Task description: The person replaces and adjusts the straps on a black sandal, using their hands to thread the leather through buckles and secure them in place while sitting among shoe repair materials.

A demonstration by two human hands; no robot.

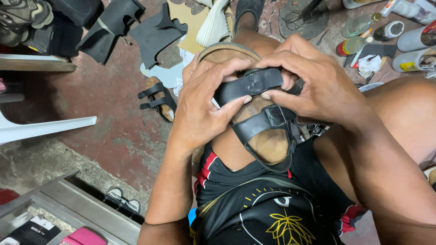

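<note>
A brown cork-soled sandal [268, 143] with two black buckled straps rests on my knee at the centre of the view. My left hand [204, 109] grips its left side, thumb pressed under the upper strap [252, 84]. From the right, my right hand [313, 81] curls over the same strap, fingers on its buckle end. The lower strap [263, 120] lies buckled across the footbed. Both hands hold the sandal together.
The matching sandal [159, 100] lies on the red concrete floor to the left. Black rubber sheets [136, 27] and a white shoe [213, 22] lie beyond. Bottles and cans [408, 41] stand at the top right. A metal counter edge [86, 208] is at the lower left.
</note>
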